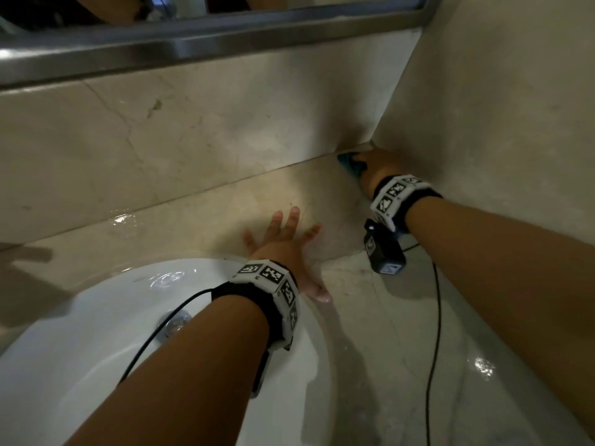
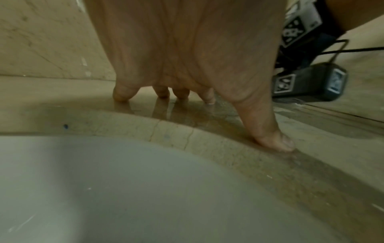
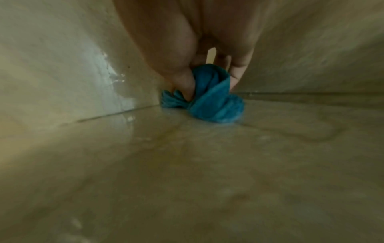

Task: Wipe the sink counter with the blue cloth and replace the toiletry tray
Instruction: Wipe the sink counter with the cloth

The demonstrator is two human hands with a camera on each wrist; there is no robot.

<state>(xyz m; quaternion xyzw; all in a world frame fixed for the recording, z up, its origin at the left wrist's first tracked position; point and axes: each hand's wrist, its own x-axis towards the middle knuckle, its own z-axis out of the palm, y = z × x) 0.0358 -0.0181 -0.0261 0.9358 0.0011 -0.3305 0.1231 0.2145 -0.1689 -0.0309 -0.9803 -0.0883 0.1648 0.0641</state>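
My right hand (image 1: 373, 167) grips the bunched blue cloth (image 1: 349, 162) and presses it into the far right corner of the beige marble counter (image 1: 225, 201), where backsplash and side wall meet. In the right wrist view the cloth (image 3: 212, 102) is wadded between thumb and fingers (image 3: 236, 74), touching the wet counter (image 3: 187, 164). My left hand (image 1: 286, 239) lies flat with fingers spread on the counter just behind the white sink (image 1: 96, 317). In the left wrist view its fingertips (image 2: 278, 143) press the counter by the basin's rim. No toiletry tray is in view.
A metal-framed mirror (image 1: 193, 37) runs above the backsplash (image 1: 161, 123). The side wall (image 1: 499, 107) closes the counter's right end. Water patches shine on the counter (image 1: 483, 365). A black cable (image 1: 434, 333) trails from my right wrist camera (image 1: 383, 249) across the counter.
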